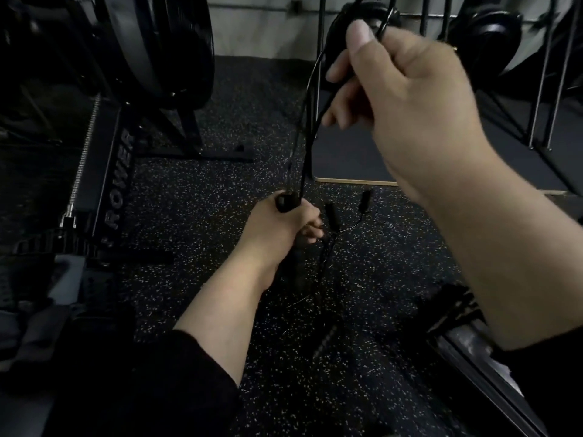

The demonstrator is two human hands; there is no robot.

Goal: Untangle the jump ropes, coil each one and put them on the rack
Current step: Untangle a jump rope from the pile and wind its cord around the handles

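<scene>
Overhead, right hand (407, 99) pinching rope (307, 121); left hand (284, 222) fisted low.

Floor (195, 197): matt black rubber, pale-flecked, grainy; rope cord (307, 121): thin, glossy black; rower rail (110, 171): matt black metal.

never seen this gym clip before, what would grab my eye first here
The right hand, raised large at upper right, pinches loops of thin black rope that run down to the left hand at centre, closed on a black handle. Two more handles lie tangled on the speckled floor just right of that hand. A rower stands at left.
</scene>
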